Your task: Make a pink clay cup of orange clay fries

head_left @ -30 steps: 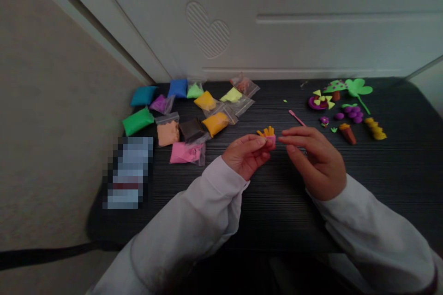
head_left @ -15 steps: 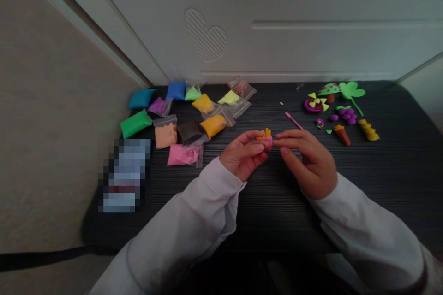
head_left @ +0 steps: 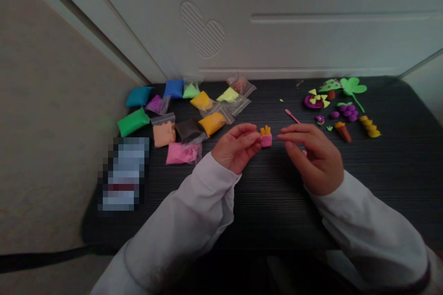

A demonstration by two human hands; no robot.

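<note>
Your left sleeve (head_left: pixel 180 207) and right sleeve (head_left: pixel 374 226): both long, off-white, plain, loose, creased. Curved seam line (head_left: pixel 127 262) on your left, darker edge (head_left: pixel 428 269) on your right. Your left hand (head_left: pixel 237 148), right hand (head_left: pixel 316 156): bare.

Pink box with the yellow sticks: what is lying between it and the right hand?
The stretch is bare: the head view shows only dark table between the pink box and the right hand.

Yours: 12 coloured clay packets (head_left: pixel 133 122) | 1 slim pink stick (head_left: pixel 292 116) | 1 round purple dish (head_left: pixel 313 104) | 1 pink fries box (head_left: pixel 266 141)
</note>
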